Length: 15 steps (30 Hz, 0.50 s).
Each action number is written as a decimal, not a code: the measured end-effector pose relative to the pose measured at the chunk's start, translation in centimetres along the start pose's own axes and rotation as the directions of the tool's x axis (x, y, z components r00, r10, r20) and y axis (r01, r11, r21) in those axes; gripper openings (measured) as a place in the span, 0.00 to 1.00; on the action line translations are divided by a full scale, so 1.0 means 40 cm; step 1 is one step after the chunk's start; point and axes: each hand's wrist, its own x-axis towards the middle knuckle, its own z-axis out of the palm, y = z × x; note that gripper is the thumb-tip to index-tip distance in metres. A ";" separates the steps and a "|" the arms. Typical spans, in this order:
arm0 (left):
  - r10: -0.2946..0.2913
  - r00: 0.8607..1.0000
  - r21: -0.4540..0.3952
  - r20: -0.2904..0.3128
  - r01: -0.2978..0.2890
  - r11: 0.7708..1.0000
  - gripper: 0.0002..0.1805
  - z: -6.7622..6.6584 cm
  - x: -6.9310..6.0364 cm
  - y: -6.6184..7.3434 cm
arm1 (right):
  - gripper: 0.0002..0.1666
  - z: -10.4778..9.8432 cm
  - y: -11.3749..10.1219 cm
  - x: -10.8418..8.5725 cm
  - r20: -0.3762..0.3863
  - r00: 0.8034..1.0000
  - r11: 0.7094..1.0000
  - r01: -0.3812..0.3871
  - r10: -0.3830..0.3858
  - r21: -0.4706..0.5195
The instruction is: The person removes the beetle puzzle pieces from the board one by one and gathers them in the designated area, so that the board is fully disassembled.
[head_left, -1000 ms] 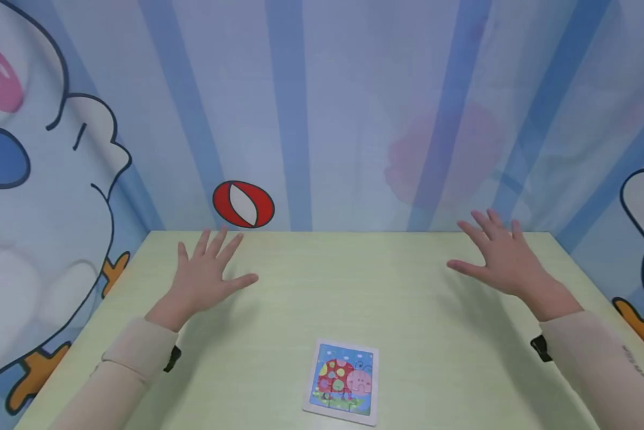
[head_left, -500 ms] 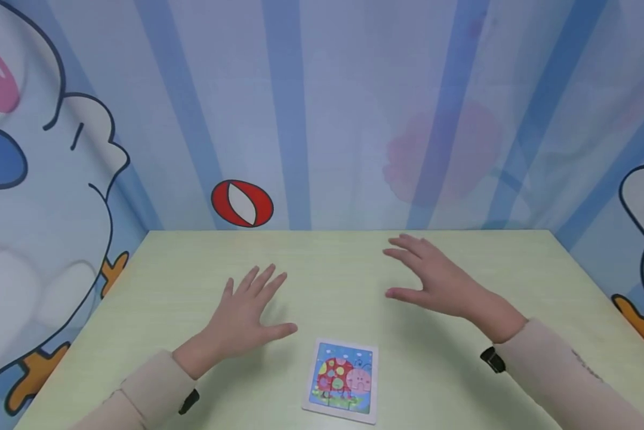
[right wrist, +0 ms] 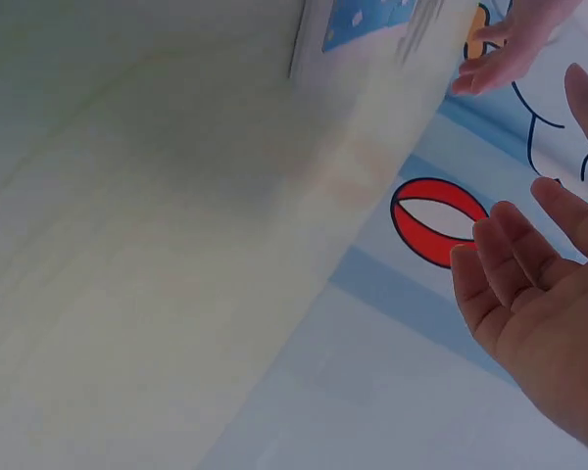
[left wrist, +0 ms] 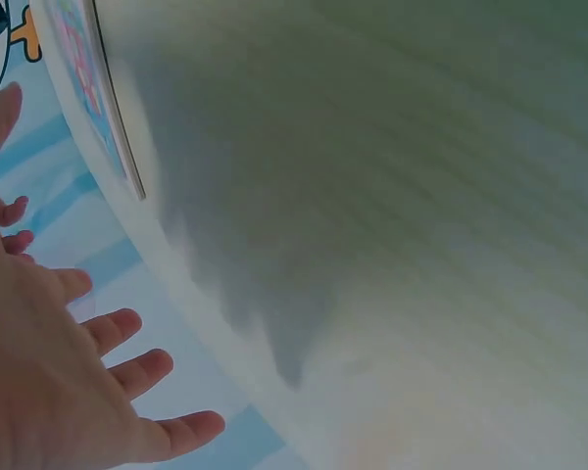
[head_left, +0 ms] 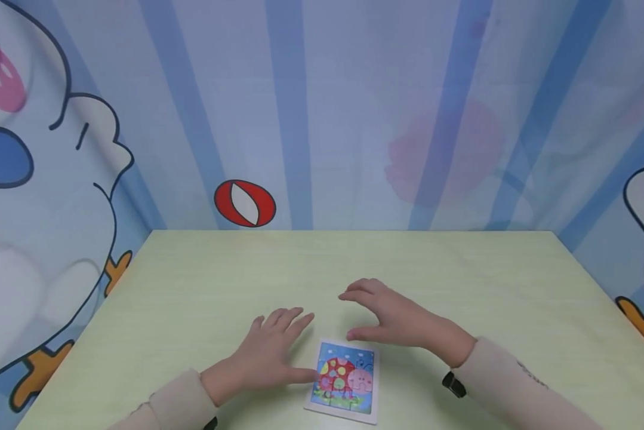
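A small framed jigsaw puzzle (head_left: 345,379) with a red spotted ladybug on blue lies flat near the table's front in the head view. My left hand (head_left: 265,355) hovers just left of it, fingers spread, its thumb tip overlapping the puzzle's left edge in view; whether it touches I cannot tell. Beyond the puzzle's upper right corner my right hand (head_left: 399,319) is held with loosely bent fingers and the thumb apart, holding nothing. The left wrist view shows the puzzle's edge (left wrist: 103,108) beyond the thumb; the right wrist view shows one end of the puzzle (right wrist: 363,22).
The pale yellow-green table (head_left: 434,257) reaches back to a blue striped curtain (head_left: 348,119) printed with a red and white ball (head_left: 245,203). Large cartoon figures are printed on the cloth at both sides.
Both hands have come inward and toward the front of the table, from wide apart to either side of the puzzle. The puzzle has stayed in place.
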 end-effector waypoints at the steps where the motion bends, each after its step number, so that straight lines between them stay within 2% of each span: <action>1: 0.013 1.000 0.005 0.010 -0.013 1.000 0.54 0.003 0.002 0.001 | 0.37 0.010 -0.002 0.004 0.018 1.000 1.000 -0.004 0.004 0.015; 8: 0.051 0.997 0.010 0.053 -0.052 0.999 0.53 0.021 0.002 0.014 | 0.32 0.069 -0.017 0.033 0.157 0.988 0.991 -0.024 0.004 0.129; 12: 0.064 0.995 0.022 0.077 -0.066 0.998 0.52 0.031 -0.004 0.018 | 0.31 0.097 -0.021 0.046 0.235 0.971 0.988 -0.069 0.035 0.137; 15: 0.077 0.993 0.029 0.085 -0.079 0.996 0.53 0.037 -0.007 0.018 | 0.31 0.113 -0.020 0.050 0.258 0.964 0.987 -0.094 0.058 0.130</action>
